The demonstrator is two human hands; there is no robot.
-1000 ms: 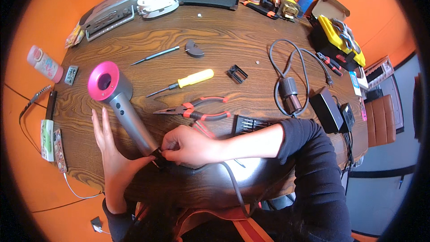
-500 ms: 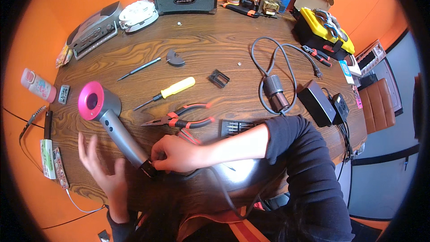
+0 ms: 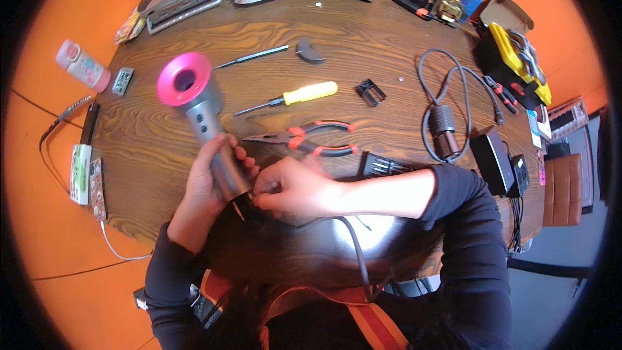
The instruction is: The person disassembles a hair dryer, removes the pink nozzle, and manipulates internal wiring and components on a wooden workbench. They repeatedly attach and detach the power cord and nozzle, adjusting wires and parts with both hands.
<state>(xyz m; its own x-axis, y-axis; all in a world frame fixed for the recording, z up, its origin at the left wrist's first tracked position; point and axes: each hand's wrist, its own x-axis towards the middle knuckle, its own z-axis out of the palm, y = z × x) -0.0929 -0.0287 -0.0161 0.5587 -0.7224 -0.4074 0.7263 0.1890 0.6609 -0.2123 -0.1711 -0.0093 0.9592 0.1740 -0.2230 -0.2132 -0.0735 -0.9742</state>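
A grey hair dryer with a pink ring head (image 3: 203, 123) points its head toward the far left. My left hand (image 3: 206, 178) is wrapped round the lower part of its handle. My right hand (image 3: 295, 188) is closed at the handle's bottom end, fingertips pinched by a dark end piece; what they grip there is hidden. From beneath that hand a grey cable (image 3: 357, 246) curves toward my lap. Just beyond lie needle-nose pliers (image 3: 324, 138) with red and black handles, a yellow-handled screwdriver (image 3: 310, 93) and a thin dark screwdriver (image 3: 253, 56).
A black bit case (image 3: 385, 165) lies right of the pliers. Farther off are a small black frame (image 3: 370, 93), a grey curved piece (image 3: 310, 52) and a coiled cable with a cylindrical plug (image 3: 443, 131). A yellow and black toolbox (image 3: 512, 68) stands far right.
My left hand, open beside the hair dryer before, has closed round its handle. The right hand stays at the handle's end. The whole view has shifted, so the table things appear farther right and higher.
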